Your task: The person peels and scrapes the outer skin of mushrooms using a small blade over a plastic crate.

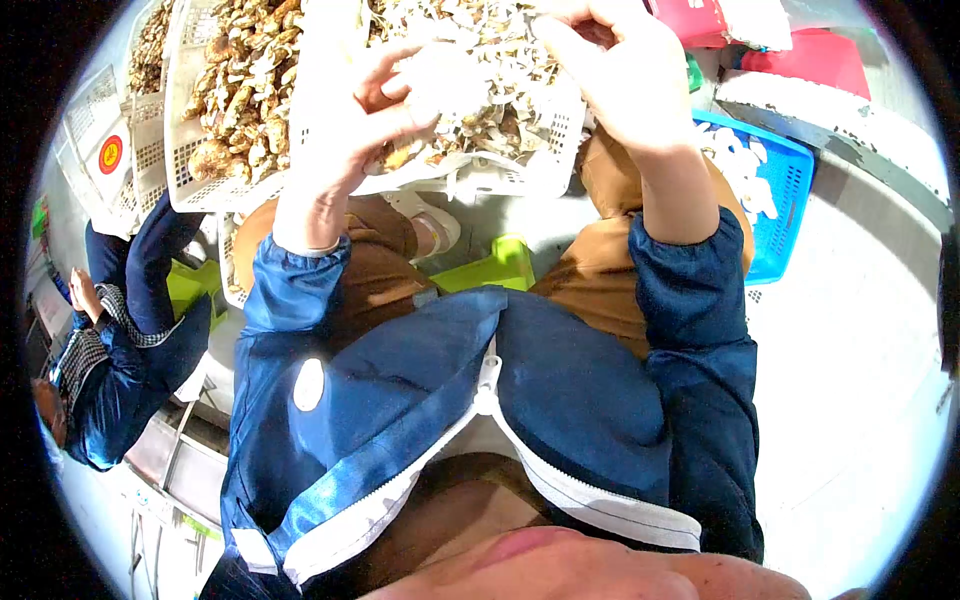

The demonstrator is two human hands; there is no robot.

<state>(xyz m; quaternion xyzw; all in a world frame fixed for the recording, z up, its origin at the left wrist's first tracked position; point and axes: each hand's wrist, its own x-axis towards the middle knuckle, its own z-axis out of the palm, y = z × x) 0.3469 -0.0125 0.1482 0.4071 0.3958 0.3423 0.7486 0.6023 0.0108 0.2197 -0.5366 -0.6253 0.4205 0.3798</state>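
My left hand (385,115) is over the near left part of a white plastic basket (545,170). Its fingers are curled toward the thumb, and glare washes out whatever is between them. My right hand (620,75) is above the basket's right side, fingers bent in toward the thumb; what they hold is hidden. Under and between both hands lie many small pale and brown mushroom-like pieces (510,130). The basket's near edge is above my knees.
Left of it stands another white basket (185,165) filled with brown mushroom-like pieces (245,100). A blue basket (795,190) with white pieces is beside my right leg. A green plastic object (490,265) is between my legs. Another person (130,350) sits at the left.
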